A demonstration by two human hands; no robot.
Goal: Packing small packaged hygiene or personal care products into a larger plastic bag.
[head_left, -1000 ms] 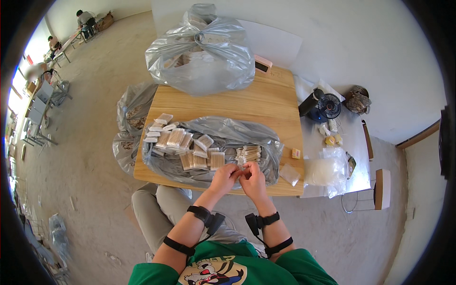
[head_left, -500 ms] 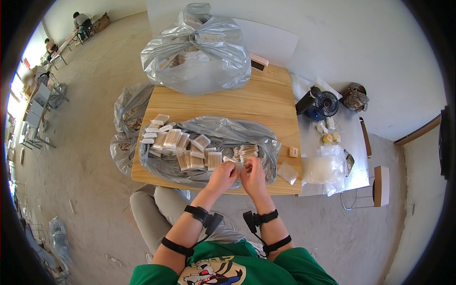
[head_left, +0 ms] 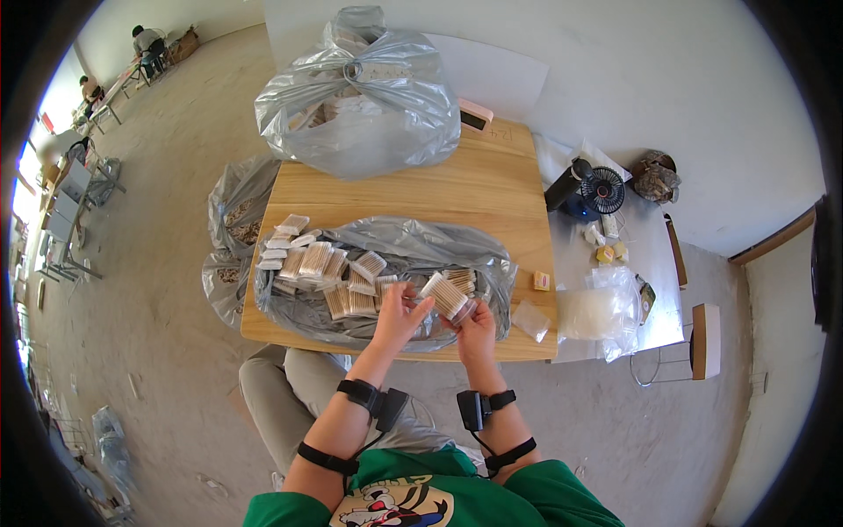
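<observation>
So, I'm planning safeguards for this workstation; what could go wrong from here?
The right grip holds the swab bundle near one end, so it might slip. The piled swab packets could slide if bumped. The flat clear packet near the right edge of the table may get brushed off.

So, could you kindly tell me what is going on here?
At a wooden table, a seated person's right hand holds a flat pack of thin sticks. The left hand is close beside it, thumb and fingers apart; whether it touches is unclear. Similar packs lie piled on grey plastic to the left.
</observation>
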